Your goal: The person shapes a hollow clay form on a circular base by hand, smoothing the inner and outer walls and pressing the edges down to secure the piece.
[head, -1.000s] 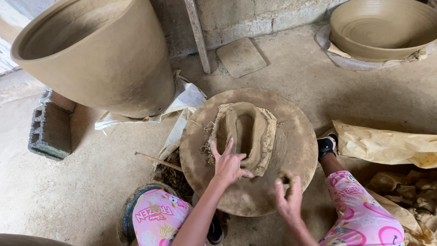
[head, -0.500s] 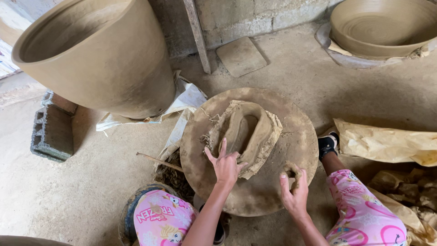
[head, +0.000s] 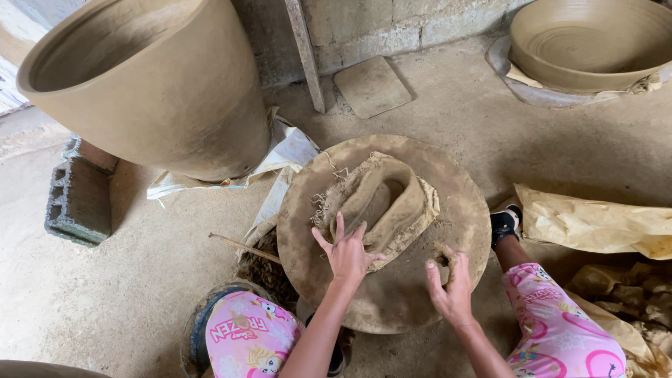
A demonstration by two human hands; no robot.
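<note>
My left hand (head: 348, 253) lies spread flat on the wet clay slab (head: 378, 203), which I judge soft and heavy, while my right hand (head: 451, 283) pinches a small lump (head: 442, 253).

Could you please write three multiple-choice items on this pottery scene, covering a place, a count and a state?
1. Where does the clay lump lie?
A. on the round wheel
B. inside the tall pot
C. on the concrete block

2. How many hands touch the lump?
A. none
B. one
C. two

3. How is the left hand held?
A. clenched
B. fingers spread
C. gripping a stick

Answers: 1 A, it sits on the disc. 2 B, only the left hand presses it; the right hand is at a small bit apart. 3 B, the fingers fan out.
</note>
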